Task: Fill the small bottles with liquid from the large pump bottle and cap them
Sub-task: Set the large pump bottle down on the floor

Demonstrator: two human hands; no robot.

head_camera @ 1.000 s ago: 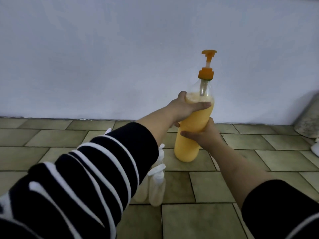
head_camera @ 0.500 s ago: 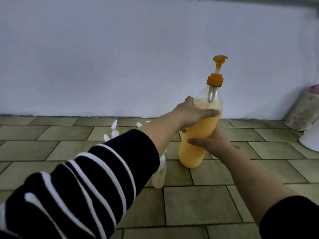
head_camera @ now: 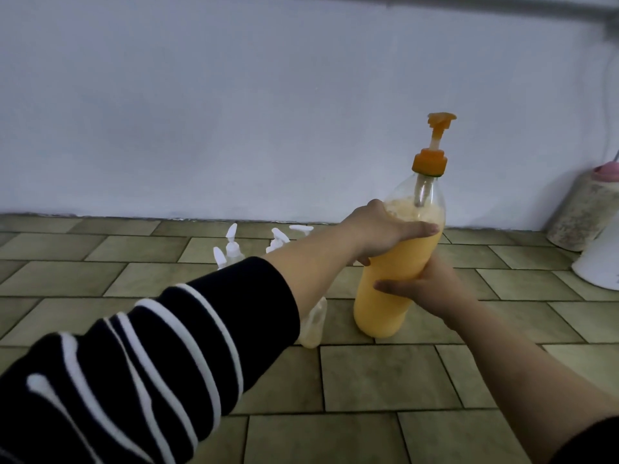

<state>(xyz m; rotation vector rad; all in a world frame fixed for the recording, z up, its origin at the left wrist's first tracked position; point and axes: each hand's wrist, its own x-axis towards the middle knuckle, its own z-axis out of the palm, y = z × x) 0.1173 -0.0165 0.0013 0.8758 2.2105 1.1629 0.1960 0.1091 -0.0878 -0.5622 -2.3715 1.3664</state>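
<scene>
Orange liquid fills the large pump bottle almost up to its clear shoulder. It stands on the green floor tiles, near the pale wall, and leans a little to the right.

Both hands hold it. The left hand wraps round the upper part, just where the liquid stops, with its fingers curled over the front. The right hand has its grip on the middle, fingers pressed round the side.

This bottle looks heavy because it is so full. Its thin plastic walls would likely squash if squeezed hard, and the smooth sides may be slippery. Holding the fat body with two hands seems the safe way. The tall orange pump on top looks too thin to lift by.

Small bottles with white caps stand on the floor behind the left arm. One more small bottle stands just beside the big one, partly hidden by the striped sleeve. I cannot tell if any are filled.
</scene>
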